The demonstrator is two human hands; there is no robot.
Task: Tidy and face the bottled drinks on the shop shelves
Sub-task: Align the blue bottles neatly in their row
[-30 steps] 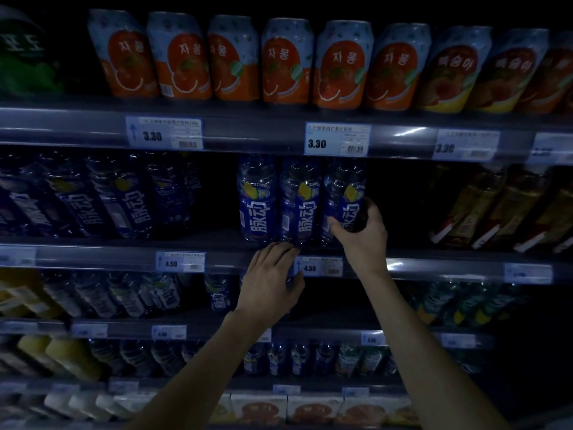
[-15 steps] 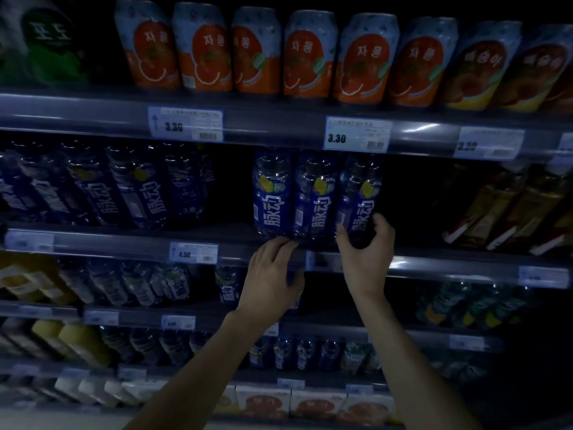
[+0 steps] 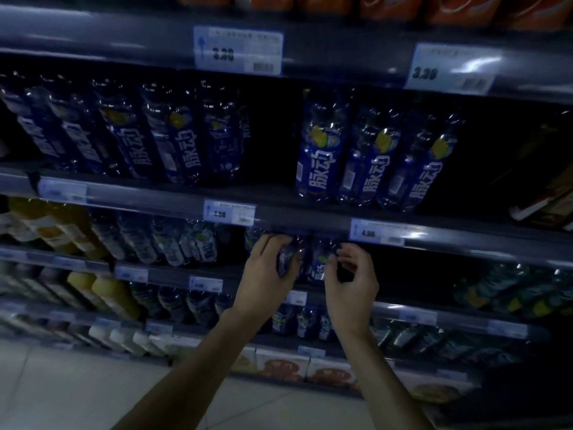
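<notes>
Gripping a small blue bottle (image 3: 286,262) on the dim lower shelf (image 3: 173,276), the left hand (image 3: 266,274) was clamped; the right hand (image 3: 352,283) hovered unclenched beside its neighbour (image 3: 319,263), which risked toppling if nudged.

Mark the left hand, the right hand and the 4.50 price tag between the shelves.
left hand (image 3: 266,277), head view, back of hand
right hand (image 3: 352,288), head view, back of hand
4.50 price tag (image 3: 229,212), head view, tag face
</notes>
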